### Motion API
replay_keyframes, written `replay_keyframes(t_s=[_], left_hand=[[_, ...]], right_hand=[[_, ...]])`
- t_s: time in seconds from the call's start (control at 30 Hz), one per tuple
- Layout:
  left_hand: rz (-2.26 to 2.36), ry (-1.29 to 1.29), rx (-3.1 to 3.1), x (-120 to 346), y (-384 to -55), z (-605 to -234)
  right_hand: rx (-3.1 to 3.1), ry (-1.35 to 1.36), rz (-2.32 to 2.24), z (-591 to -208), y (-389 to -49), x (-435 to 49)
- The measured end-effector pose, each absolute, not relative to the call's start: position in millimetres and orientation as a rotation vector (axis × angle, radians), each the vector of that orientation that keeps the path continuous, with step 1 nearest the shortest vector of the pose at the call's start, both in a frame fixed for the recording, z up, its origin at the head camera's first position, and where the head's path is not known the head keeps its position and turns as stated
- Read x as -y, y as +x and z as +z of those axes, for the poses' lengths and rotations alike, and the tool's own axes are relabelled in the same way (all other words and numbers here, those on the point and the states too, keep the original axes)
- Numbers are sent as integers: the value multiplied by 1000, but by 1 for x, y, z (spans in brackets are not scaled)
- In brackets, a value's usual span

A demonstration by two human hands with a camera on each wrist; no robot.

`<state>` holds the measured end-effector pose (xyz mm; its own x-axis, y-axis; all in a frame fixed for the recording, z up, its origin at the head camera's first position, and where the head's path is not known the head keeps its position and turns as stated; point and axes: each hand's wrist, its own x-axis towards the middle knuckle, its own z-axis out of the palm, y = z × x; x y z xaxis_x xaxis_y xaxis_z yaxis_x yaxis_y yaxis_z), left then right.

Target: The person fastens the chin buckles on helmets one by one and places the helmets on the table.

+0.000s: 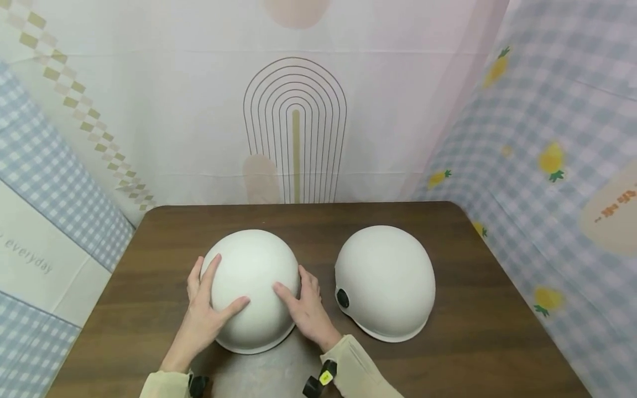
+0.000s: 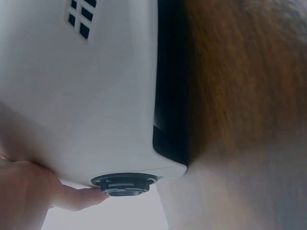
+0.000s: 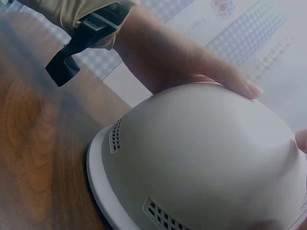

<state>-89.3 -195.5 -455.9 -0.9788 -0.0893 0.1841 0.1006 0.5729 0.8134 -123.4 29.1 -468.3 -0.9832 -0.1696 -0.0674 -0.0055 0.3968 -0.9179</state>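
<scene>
A white helmet (image 1: 255,287) with a smooth dome sits on the table, left of the middle, between both hands. My left hand (image 1: 204,315) holds its left side, thumb spread over the front of the dome. On the opposite side my right hand (image 1: 309,312) grips it, thumb lying on the dome. Up close in the left wrist view, a dark round fitting (image 2: 124,184) projects at the rim, beside a fingertip. Slotted vents (image 3: 165,215) show low on the shell in the right wrist view. The helmet's inside is mostly hidden.
A second white helmet (image 1: 385,282) with a black round fitting on its left side stands to the right, apart from the hands. Both are on a dark wooden table (image 1: 473,331). Patterned cloths (image 1: 199,110) hang behind it and at its sides.
</scene>
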Motion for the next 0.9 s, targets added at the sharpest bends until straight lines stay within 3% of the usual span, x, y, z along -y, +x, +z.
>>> replay_keyframes(t_s=[0.9], left_hand=[[-1469, -2, 2519, 201, -89, -453]], right_hand=[[-2621, -242, -1674, -452, -122, -32]])
